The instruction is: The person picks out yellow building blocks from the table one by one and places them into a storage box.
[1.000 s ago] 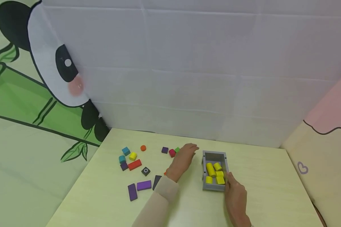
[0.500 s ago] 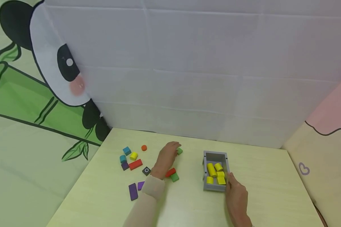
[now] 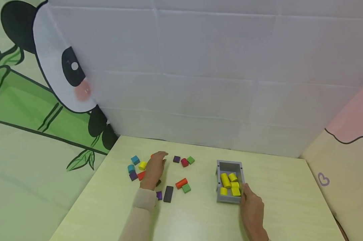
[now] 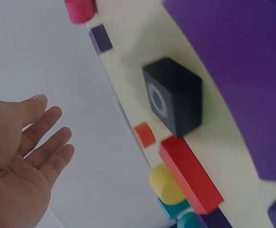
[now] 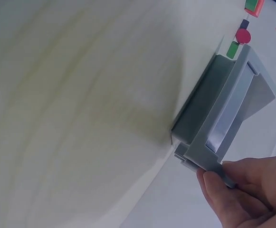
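Observation:
My left hand (image 3: 153,170) hovers over the block group on the table's left side, fingers loosely extended. In the left wrist view that hand (image 4: 23,156) holds nothing. Close by are a yellow cylinder (image 3: 142,165), a red oblong block (image 4: 190,175), an orange cylinder (image 4: 144,135) and a black block with a white ring (image 4: 176,97). My right hand (image 3: 252,209) grips the near right edge of a grey open box (image 3: 228,199). The right wrist view shows thumb and fingers pinching a corner of that box (image 5: 206,154). Several yellow blocks (image 3: 225,180) lie inside it.
Blue blocks (image 3: 135,160) and a purple one (image 3: 133,176) lie at the left. A black oblong block (image 3: 168,194), an orange-red cylinder (image 3: 181,183) and a green block (image 3: 186,188) lie mid-table. Behind them sit a dark purple cube (image 3: 176,159), a red cylinder (image 3: 184,162) and another green block (image 3: 190,160).
My left hand has moved left, from beside the box to the left block group, uncovering the red cylinder, green block and black oblong block. My right hand has stayed on the box.

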A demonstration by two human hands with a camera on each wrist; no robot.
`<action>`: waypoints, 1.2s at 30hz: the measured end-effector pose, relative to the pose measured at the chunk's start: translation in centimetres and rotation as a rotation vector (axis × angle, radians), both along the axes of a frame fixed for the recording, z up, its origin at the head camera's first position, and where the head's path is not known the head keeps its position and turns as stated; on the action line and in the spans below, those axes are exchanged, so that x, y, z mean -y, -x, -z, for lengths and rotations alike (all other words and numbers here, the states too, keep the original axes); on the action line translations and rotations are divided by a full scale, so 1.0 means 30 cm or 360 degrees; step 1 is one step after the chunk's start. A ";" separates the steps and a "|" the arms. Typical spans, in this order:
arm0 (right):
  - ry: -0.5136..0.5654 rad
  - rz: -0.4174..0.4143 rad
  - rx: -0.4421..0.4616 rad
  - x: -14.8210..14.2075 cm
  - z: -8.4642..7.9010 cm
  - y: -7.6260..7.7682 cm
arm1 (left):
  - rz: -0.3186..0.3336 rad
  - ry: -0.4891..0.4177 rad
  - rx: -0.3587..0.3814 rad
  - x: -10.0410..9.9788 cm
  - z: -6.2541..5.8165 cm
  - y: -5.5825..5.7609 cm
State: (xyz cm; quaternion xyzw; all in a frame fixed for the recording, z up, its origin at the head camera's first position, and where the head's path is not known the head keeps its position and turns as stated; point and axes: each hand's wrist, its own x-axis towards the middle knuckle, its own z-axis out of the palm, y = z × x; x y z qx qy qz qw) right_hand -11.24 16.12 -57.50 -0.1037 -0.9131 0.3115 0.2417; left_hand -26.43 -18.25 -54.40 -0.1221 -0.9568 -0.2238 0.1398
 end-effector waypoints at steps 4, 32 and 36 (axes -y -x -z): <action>0.0000 0.0008 0.0031 0.005 -0.011 -0.003 | -0.0054 -0.0002 0.0037 0.050 0.011 0.000; -0.0033 0.0016 0.0075 0.004 -0.016 -0.004 | -0.0262 -0.0047 0.0415 0.255 0.050 -0.036; -0.0042 0.0006 0.0057 0.003 -0.012 -0.003 | -0.0278 0.0005 0.0438 0.263 0.056 -0.033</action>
